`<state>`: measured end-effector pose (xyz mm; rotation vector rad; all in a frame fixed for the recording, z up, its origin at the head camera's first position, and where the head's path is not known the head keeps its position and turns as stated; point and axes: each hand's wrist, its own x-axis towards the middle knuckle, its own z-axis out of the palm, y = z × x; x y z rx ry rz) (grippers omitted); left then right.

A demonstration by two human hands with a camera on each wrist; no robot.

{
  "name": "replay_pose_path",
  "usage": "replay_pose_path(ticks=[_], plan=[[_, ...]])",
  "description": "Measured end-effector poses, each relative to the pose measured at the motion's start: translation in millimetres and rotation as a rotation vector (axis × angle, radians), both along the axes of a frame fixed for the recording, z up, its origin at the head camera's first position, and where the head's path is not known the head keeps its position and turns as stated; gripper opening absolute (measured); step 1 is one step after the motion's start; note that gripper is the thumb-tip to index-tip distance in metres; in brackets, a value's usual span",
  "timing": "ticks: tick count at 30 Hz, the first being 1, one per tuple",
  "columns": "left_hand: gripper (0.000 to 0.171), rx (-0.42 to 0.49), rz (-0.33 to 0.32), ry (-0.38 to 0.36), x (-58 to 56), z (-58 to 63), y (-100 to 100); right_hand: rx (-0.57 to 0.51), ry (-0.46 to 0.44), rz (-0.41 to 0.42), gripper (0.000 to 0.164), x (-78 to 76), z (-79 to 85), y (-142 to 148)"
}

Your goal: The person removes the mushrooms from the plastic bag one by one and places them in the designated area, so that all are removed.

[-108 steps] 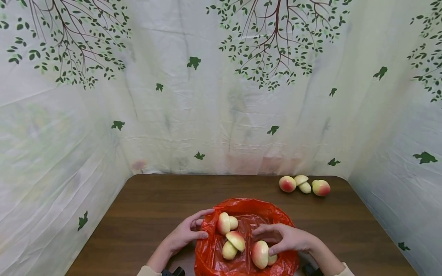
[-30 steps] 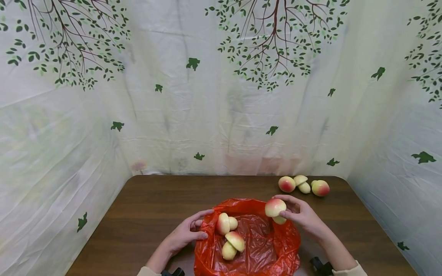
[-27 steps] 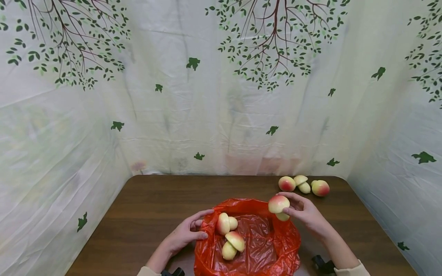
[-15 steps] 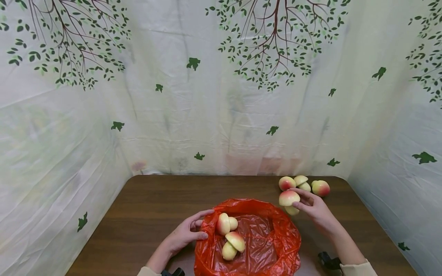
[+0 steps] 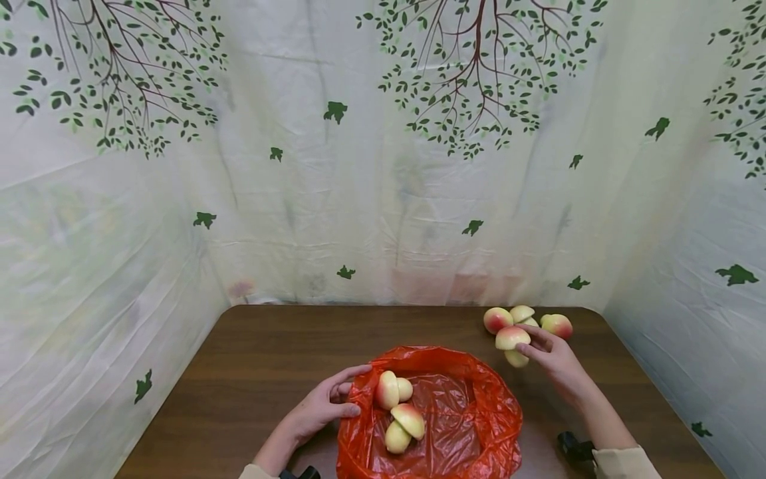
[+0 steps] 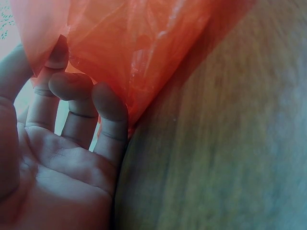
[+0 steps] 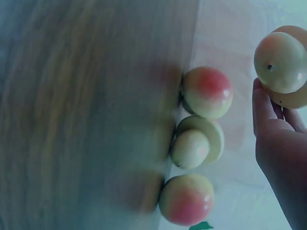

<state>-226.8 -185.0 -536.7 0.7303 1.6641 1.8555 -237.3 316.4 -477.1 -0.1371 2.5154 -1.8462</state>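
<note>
The blushed mushroom (image 5: 512, 338) hung above the table, at the bag's 2 o'clock, cap up and stem down. The right hand (image 5: 552, 354) had thumb and fingers clamped on its cap, probably because the broad cap gave a surer hold; the stem was left free.

The red bag (image 5: 504, 426) lay wide-mouthed, its rim bunched into a thick collar. Inside, on the left half of its floor, were two more: an upper mushroom (image 5: 387, 390) at 10 o'clock, on its side with stem towards 3, and a lower mushroom (image 5: 409, 422) at 8 o'clock, stem towards 7. The left hand (image 5: 317, 407) touched the rim near 9 o'clock, thumb and forefinger apart, likely to steady it; whether film was pinched between them I could not tell.

Beyond the held piece, on the table (image 5: 269, 346), sat a row: a round red-cheeked piece (image 5: 498, 320) at its 11 o'clock, a pale mushroom (image 5: 522, 313) near 12, partly hidden by fingers, and another red-cheeked piece (image 5: 559, 326) at 2.
</note>
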Motion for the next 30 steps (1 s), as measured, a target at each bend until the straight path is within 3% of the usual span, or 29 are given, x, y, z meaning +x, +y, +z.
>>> replay_pose_path(ticks=[10, 30], plan=[[0.069, 0.025, -0.012, 0.025, 0.6, -2.6, 1, 0.094, -0.026, -0.012, 0.071, -9.5, -7.3, 9], [0.069, 0.016, -0.009, 0.028, -0.9, -3.3, 0, 0.213, -0.020, -0.035, 0.067, -26.5, -18.9, 16]])
